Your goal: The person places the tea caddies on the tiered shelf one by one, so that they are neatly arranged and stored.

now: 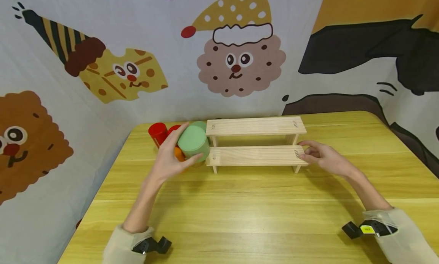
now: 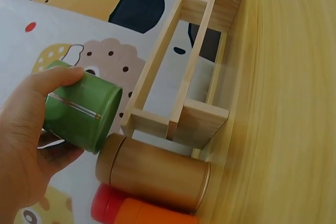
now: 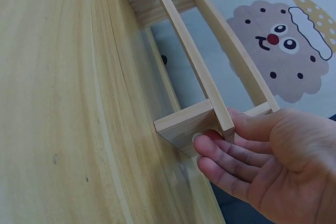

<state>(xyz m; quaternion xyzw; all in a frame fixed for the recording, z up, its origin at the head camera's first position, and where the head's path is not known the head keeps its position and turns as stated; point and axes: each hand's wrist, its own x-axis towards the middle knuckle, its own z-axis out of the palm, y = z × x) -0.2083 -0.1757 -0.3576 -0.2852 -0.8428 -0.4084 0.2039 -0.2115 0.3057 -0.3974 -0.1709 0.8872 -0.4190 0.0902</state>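
My left hand (image 1: 169, 157) grips a green cylindrical canister (image 1: 193, 139) between thumb and fingers, left of a two-tier wooden shelf (image 1: 257, 156). In the left wrist view, that canister (image 2: 79, 111) is raised and tilted above a brown canister (image 2: 157, 171). My right hand (image 1: 327, 159) holds the right end of the shelf's lower board, with the thumb on top and fingers below, as the right wrist view shows at the board end (image 3: 226, 124).
Red canisters (image 1: 158, 131) and an orange one (image 1: 179, 154) stand on the wooden table (image 1: 240, 210) left of the shelf. Another green top (image 1: 199, 124) shows behind the held canister. A cartoon-printed cloth (image 1: 154, 115) hangs behind the table.
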